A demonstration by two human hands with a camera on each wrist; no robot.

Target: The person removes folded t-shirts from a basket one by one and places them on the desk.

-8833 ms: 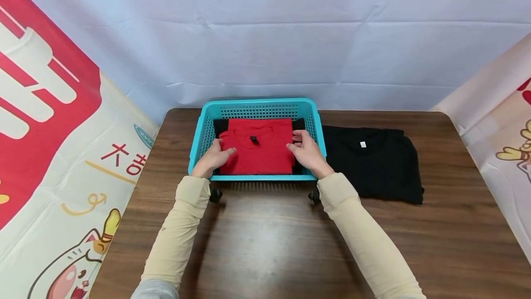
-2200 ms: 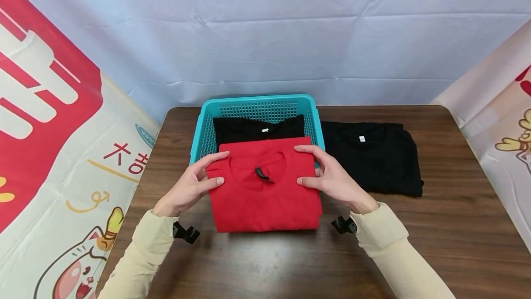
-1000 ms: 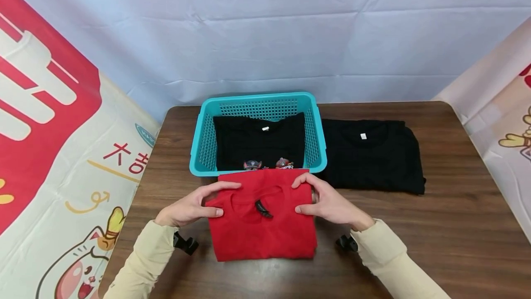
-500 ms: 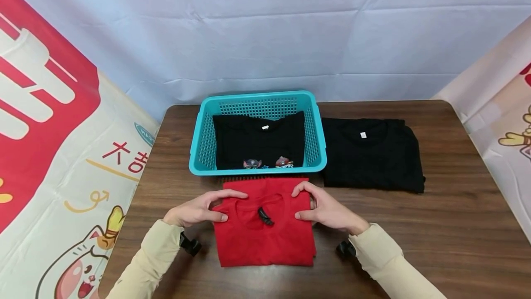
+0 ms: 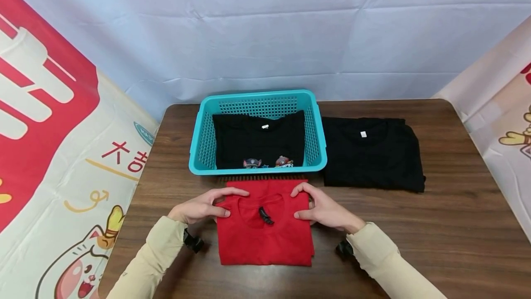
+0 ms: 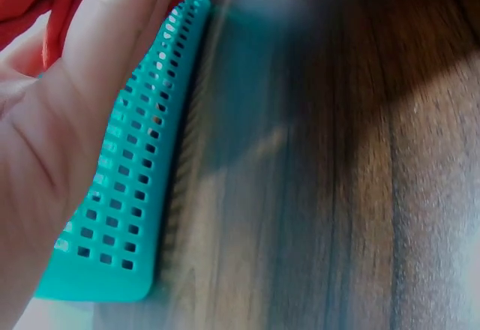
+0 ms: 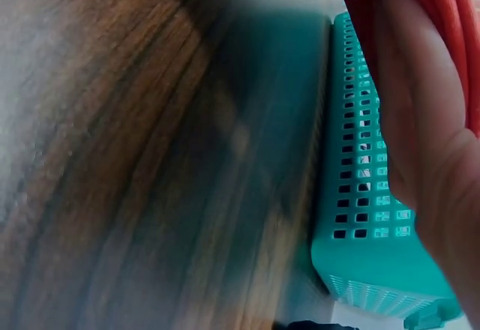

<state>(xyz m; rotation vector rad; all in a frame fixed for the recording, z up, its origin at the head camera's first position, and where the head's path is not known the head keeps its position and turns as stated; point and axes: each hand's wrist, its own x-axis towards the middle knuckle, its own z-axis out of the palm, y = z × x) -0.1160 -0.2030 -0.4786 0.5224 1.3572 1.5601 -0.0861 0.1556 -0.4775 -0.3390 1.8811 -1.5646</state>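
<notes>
Inside the basket [image 5: 257, 172] I see a black shirt [image 5: 259, 144]; in front of the basket, left hand [image 5: 202, 206] and right hand [image 5: 326, 208] grip the red shirt [image 5: 265, 246]. Only wrist views clearly show the basket's front wall [image 6: 112, 281].

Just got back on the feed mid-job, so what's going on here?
A person's left hand and right hand grip a folded red shirt by its sides, in front of the blue basket. I can't tell whether it touches the table. One black shirt lies inside the basket; a second black shirt lies on the table, right of it.
</notes>
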